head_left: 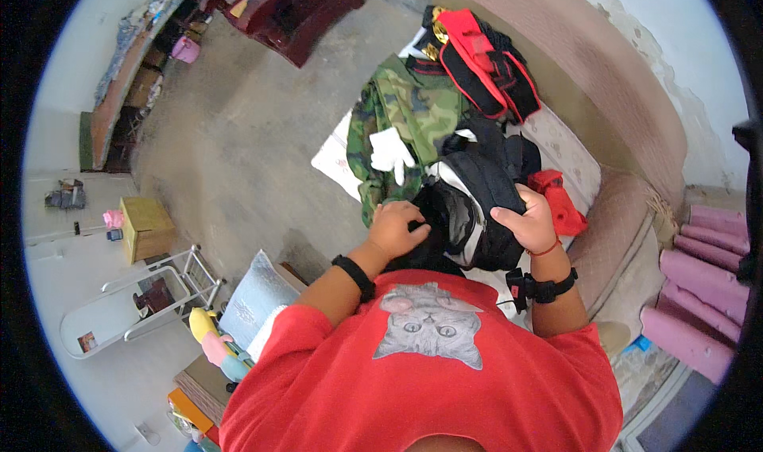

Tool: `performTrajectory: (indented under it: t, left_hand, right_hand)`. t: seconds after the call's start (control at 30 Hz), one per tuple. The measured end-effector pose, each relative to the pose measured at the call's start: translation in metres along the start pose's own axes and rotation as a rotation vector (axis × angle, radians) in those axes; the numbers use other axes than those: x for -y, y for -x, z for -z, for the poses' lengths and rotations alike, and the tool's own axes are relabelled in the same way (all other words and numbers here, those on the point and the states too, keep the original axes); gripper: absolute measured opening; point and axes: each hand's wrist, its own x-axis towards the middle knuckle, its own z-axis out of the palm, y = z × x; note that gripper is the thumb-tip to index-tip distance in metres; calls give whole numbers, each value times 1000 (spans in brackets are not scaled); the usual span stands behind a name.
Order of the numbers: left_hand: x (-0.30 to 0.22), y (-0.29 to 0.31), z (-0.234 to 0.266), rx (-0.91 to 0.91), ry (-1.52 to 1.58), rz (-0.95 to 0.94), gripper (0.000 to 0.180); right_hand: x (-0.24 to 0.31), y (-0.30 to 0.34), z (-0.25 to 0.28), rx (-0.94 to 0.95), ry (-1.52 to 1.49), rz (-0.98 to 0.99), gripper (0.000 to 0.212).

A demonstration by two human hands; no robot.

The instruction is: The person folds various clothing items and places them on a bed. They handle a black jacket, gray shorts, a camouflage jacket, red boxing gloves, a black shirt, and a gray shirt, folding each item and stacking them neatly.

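A black backpack (497, 188) with pale grey trim lies in front of me, its opening parted. My right hand (531, 220) grips its right edge, thumb on top. My left hand (397, 228), fingers curled, holds the dark fabric on the left side of the opening; its fingertips are partly hidden. Just beyond lie a camouflage jacket (421, 106) and a white glove (389, 152). Farther off is a black garment with red trim (489, 67) and gold pieces. To the right of the backpack sits a bright red cloth item (559, 200).
The clothes rest on a pale padded seat (568, 146), with a brownish couch back (588, 71) behind. Pink cushions (695, 309) stand at far right. Across the concrete floor (238, 118) are a dark red wooden table (298, 15), a wooden box (147, 228) and a white-framed mirror (119, 313).
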Motion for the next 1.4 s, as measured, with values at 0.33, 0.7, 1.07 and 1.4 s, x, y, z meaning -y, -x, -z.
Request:
performTrajectory:
  t: [0.33, 0.7, 1.07, 1.4]
  left_hand:
    - [107, 53, -28, 216, 103, 299, 44]
    - [46, 41, 1, 315, 531, -275, 70]
    - [50, 28, 10, 227, 825, 151, 37]
    - [38, 39, -12, 219, 826, 174, 46]
  right_hand:
    - [4, 45, -41, -269, 84, -84, 18]
    - [24, 75, -88, -177, 55, -88, 27]
    - [28, 124, -54, -545, 100, -166, 31]
    - [-20, 177, 4, -596, 266, -231, 31]
